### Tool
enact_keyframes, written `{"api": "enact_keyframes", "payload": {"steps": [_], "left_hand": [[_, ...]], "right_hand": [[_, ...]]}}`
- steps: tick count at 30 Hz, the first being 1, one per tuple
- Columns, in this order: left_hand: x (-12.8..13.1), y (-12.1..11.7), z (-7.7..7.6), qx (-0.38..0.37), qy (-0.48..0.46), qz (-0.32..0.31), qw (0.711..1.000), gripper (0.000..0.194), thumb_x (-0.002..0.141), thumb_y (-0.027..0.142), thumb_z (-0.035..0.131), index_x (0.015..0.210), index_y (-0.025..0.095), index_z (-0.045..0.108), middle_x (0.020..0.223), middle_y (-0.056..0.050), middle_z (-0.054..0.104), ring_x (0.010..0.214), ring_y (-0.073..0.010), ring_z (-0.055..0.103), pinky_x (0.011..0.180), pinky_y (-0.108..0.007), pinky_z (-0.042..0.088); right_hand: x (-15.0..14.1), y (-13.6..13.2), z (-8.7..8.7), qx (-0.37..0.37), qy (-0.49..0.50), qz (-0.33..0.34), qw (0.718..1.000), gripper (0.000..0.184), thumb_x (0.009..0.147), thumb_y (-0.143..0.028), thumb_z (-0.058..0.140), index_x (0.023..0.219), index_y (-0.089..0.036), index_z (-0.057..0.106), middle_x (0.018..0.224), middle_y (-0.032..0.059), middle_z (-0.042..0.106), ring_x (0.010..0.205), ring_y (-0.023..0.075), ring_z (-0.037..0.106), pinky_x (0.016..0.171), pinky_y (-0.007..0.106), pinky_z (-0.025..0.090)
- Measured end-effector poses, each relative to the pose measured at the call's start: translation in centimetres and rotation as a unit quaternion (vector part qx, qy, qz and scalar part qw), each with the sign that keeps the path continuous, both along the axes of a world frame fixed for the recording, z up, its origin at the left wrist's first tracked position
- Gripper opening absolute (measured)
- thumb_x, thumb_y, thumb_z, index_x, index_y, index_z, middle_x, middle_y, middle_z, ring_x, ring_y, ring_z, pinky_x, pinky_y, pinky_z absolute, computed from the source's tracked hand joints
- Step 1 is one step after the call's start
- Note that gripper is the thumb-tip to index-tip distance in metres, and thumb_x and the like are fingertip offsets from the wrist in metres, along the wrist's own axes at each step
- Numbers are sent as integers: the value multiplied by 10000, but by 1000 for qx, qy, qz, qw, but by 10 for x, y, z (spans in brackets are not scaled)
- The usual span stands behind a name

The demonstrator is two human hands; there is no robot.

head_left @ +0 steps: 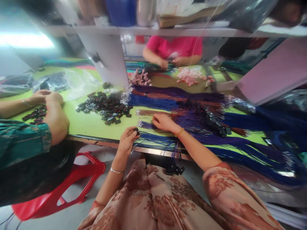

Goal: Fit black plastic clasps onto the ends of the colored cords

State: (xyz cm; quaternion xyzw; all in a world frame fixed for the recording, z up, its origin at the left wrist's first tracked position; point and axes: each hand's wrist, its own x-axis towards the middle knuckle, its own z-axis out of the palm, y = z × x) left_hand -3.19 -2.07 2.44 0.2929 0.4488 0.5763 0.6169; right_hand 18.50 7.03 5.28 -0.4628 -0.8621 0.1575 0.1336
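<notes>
My left hand [127,140] is at the table's front edge, thumb and fingers closed on a small black connector housing [136,131]. To its right, my right hand [165,123] rests over the wires with its fingers curled together; whatever they pinch is hidden. Under and behind that hand lie brown wires [150,112] with metal-tipped ends. Bundles of blue wires [155,135] run rightward from beside my left hand. Several black housings with wires attached [175,169] hang below the table edge in front of my lap.
A heap of loose black housings [103,107] lies left of the wires on the green table [81,126]. At left, a co-worker's hands [49,97] work beside a red stool [83,179]. Across the table, a person in pink [175,51] handles parts near pink pieces [189,76]. A shelf [148,31] spans above.
</notes>
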Motion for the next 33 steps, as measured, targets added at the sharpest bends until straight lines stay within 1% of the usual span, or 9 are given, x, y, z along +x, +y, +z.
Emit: {"api": "enact_keyframes", "payload": {"steps": [3, 7, 9, 12, 14, 17, 22, 27, 33], "left_hand": [[4, 1, 0, -3, -7, -3, 1000, 347, 637, 251, 791, 939, 162, 646, 879, -19, 644, 737, -86, 620, 699, -209, 540], [10, 2, -1, -1, -16, -5, 1000, 346, 642, 249, 784, 943, 165, 637, 872, -15, 644, 748, -83, 620, 710, -202, 534], [12, 3, -1, 1, -24, -3, 1000, 340, 646, 245, 775, 944, 168, 630, 864, -15, 645, 751, -87, 620, 720, -212, 534], [15, 4, -1, 2, -39, -1, 999, 315, 658, 236, 759, 936, 173, 624, 877, -20, 648, 773, -98, 621, 755, -238, 533], [17, 5, 0, 6, -42, -3, 999, 293, 680, 233, 740, 943, 178, 623, 913, -28, 650, 808, -108, 623, 786, -256, 530], [19, 6, 1, 10, -48, -14, 999, 283, 700, 221, 721, 962, 182, 621, 939, -31, 645, 842, -111, 622, 820, -264, 522], [20, 8, 1, 13, -61, -23, 998, 286, 705, 214, 719, 972, 177, 622, 930, -29, 638, 839, -110, 619, 833, -270, 514], [20, 7, 1, 16, -52, -29, 998, 289, 712, 223, 718, 981, 177, 626, 934, -36, 644, 841, -121, 620, 844, -291, 514], [20, 6, 3, 11, -54, -25, 998, 318, 679, 234, 753, 968, 181, 632, 957, -38, 649, 863, -122, 625, 825, -272, 516]], "right_hand": [[-17, -2, 2, -21, 103, 16, 994, 113, 808, -172, 477, 806, -149, 588, 748, 22, 621, 636, 117, 485, 619, 223, 320], [-38, -6, 0, -62, 224, 29, 972, 122, 796, -220, 488, 751, -147, 575, 687, -17, 571, 615, 95, 457, 596, 203, 321], [-43, -10, -1, -94, 264, 33, 959, 132, 783, -241, 501, 742, -143, 579, 664, -29, 550, 605, 88, 443, 583, 197, 319], [-44, -18, 0, -133, 296, 26, 945, 138, 757, -256, 527, 725, -138, 590, 616, -45, 507, 567, 78, 395, 549, 195, 294], [-42, -25, 1, -138, 304, 17, 942, 137, 743, -262, 545, 706, -140, 592, 585, -55, 474, 546, 73, 360, 532, 195, 274], [-39, -33, 2, -112, 305, 12, 945, 121, 731, -255, 555, 691, -147, 593, 567, -59, 451, 538, 72, 343, 527, 198, 264], [-37, -41, 2, -61, 278, 7, 959, 89, 716, -223, 547, 700, -160, 608, 577, -47, 475, 541, 83, 373, 527, 208, 259], [-38, -43, 1, -50, 259, -3, 964, 96, 728, -237, 553, 727, -163, 615, 600, -35, 504, 550, 89, 395, 538, 212, 268], [-38, -44, -1, -38, 251, -3, 967, 79, 725, -222, 568, 743, -167, 623, 622, -28, 532, 567, 95, 420, 553, 215, 279]]}}
